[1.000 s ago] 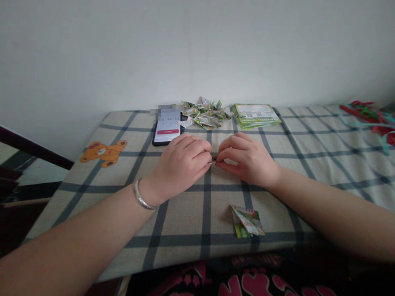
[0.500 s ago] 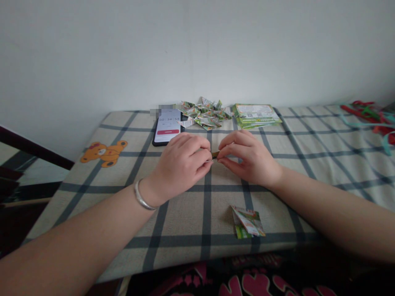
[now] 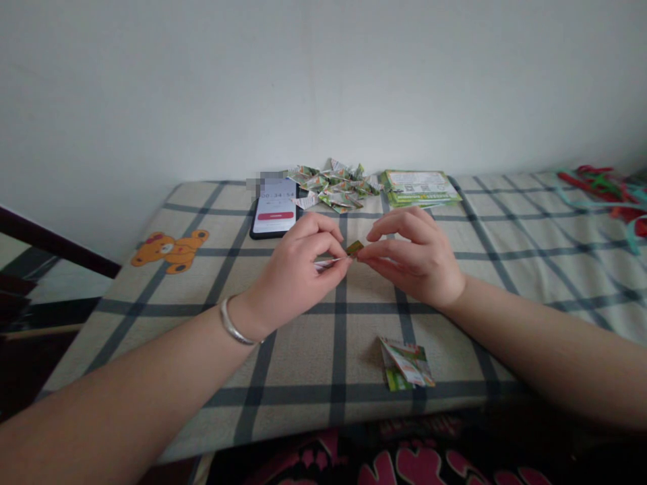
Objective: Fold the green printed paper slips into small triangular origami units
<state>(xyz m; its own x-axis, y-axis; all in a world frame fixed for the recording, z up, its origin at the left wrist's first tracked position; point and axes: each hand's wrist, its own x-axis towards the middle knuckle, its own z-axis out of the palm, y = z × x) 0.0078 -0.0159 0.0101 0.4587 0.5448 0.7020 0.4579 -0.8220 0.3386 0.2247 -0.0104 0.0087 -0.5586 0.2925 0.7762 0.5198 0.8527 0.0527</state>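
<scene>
Between the fingertips of both hands is a small folded piece of printed paper [image 3: 354,248], its olive-green end showing and a white edge running under the left fingers. My left hand [image 3: 308,269], with a silver bangle at the wrist, is closed in a pinch on the paper. My right hand [image 3: 412,256] pinches the other side with thumb and index finger, its remaining fingers curled above. Most of the paper is hidden by the fingers. Nearer to me, a separate folded paper piece [image 3: 407,364] lies on the checked tablecloth [image 3: 298,364].
Behind the hands lie a phone [image 3: 275,209] showing a timer, a pile of folded paper pieces [image 3: 338,185] and a stack of green printed leaflets [image 3: 422,187]. A bear picture [image 3: 172,251] is at left, red and teal ribbons [image 3: 606,192] at far right. A wall [image 3: 323,81] stands behind.
My fingers have spread a little, the right hand shifting slightly right and its upper fingers lifting. More of the paper's green end shows between the hands.
</scene>
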